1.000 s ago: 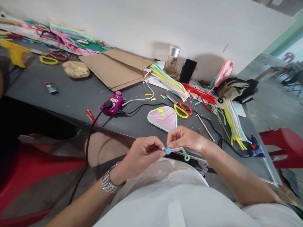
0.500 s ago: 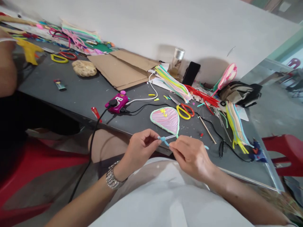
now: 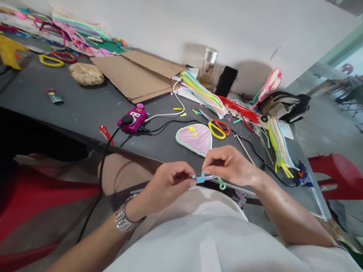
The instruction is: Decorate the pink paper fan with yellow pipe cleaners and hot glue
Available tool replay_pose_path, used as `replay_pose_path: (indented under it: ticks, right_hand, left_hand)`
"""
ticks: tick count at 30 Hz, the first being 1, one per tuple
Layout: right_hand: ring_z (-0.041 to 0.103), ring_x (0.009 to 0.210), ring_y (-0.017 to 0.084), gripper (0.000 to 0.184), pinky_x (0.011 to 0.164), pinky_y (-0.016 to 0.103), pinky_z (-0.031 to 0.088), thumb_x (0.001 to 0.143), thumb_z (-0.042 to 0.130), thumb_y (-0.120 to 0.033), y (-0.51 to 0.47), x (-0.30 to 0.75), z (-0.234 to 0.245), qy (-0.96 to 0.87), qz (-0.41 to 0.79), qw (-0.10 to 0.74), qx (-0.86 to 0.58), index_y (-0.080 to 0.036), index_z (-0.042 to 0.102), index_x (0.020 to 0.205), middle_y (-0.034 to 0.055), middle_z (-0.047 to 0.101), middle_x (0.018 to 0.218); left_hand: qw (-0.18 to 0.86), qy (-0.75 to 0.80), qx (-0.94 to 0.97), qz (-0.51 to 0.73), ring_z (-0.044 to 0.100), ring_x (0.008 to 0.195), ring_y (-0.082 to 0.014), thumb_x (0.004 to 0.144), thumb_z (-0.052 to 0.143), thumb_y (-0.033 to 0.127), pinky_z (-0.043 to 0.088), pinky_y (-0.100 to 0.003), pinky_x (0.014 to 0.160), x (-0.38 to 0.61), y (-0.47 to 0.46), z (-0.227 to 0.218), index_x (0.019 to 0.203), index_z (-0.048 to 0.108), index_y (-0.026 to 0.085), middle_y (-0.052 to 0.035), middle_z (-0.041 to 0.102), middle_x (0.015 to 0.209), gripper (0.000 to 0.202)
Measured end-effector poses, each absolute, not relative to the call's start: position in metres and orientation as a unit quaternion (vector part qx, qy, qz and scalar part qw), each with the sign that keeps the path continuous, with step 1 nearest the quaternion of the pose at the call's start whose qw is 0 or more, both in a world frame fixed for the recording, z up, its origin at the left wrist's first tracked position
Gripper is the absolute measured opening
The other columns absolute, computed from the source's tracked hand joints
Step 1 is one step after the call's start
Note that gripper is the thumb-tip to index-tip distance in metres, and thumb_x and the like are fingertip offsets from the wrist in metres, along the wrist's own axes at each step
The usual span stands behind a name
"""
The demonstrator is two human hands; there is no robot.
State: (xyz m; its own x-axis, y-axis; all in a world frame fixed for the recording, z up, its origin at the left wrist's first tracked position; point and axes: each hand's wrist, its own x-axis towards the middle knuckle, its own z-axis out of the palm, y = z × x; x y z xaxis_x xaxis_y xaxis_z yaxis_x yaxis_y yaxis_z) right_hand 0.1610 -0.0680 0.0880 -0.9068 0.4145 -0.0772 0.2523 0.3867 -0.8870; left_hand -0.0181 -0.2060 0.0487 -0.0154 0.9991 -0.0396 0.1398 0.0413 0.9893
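Close above my lap, my left hand (image 3: 168,185) pinches the coiled end of a light blue pipe cleaner (image 3: 200,179) between thumb and fingers. The pipe cleaner is wound around a thin pale rod (image 3: 210,176), whose far part runs beneath my right hand. My right hand (image 3: 231,166) is closed in a pinch on the short upright length of the same pipe cleaner. Just beyond on the table lies a pink rounded panel (image 3: 195,140) edged in mint green, with a small yellow shape on it. A green loop (image 3: 222,184) hangs below my right hand.
Scissors (image 3: 217,128) lie behind the panel. A purple power socket (image 3: 133,119) trails black cables. Pipe cleaner bundles (image 3: 279,147), a glue gun (image 3: 305,175), cardboard (image 3: 136,75), a stone (image 3: 86,73) and a bottle (image 3: 209,66) are around. A red stool (image 3: 334,175) stands right.
My right hand has moved up and now holds the blue pipe cleaner's length upright instead of downward. Both hands' work sits slightly lower. The view has shifted, and another person's arm has left the left edge.
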Motion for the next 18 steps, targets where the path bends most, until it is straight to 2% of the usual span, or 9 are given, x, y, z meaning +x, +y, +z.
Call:
replay_pose_path:
  ticks: [3,6,13,18]
  right_hand:
    - [0.055,0.059,0.011,0.025,0.057,0.022,0.042,0.08,0.082,-0.036,-0.058,0.158,0.08,-0.738,0.64,0.04,-0.211,-0.014,0.073,0.074,0.0012,0.068,0.065]
    - [0.056,0.059,0.011,0.034,0.057,0.023,0.043,0.073,0.088,-0.043,-0.054,0.156,0.068,-0.678,0.7,0.031,-0.224,-0.013,0.074,0.073,0.0024,0.07,0.066]
    - [0.055,0.056,0.009,0.038,0.053,0.02,0.039,0.064,0.094,-0.044,-0.059,0.151,0.05,-0.61,0.757,0.014,-0.235,-0.013,0.074,0.072,0.0012,0.07,0.064]
    - [0.056,0.057,0.009,0.039,0.054,0.02,0.041,0.063,0.095,-0.044,-0.06,0.151,0.045,-0.601,0.758,0.028,-0.251,-0.013,0.074,0.073,0.0008,0.071,0.065]
  left_hand:
    - [0.469,0.54,0.519,0.467,0.047,0.059,-0.0096,0.083,0.065,0.03,0.037,-0.019,0.054,-0.018,-0.207,0.052,0.077,0.066,0.014,0.0001,0.06,0.066,0.017]
    - [0.474,0.534,0.514,0.476,0.046,0.059,-0.0095,0.083,0.066,0.03,0.037,-0.019,0.054,-0.018,-0.207,0.052,0.077,0.066,0.014,0.0002,0.059,0.066,0.017]
    - [0.498,0.527,0.492,0.482,0.044,0.059,-0.0096,0.082,0.068,0.033,0.036,-0.02,0.054,-0.016,-0.206,0.049,0.076,0.066,0.013,-0.0003,0.058,0.066,0.021]
    - [0.495,0.532,0.482,0.49,0.045,0.06,-0.0099,0.083,0.069,0.033,0.037,-0.02,0.055,-0.017,-0.206,0.05,0.077,0.067,0.013,-0.0008,0.059,0.066,0.021]
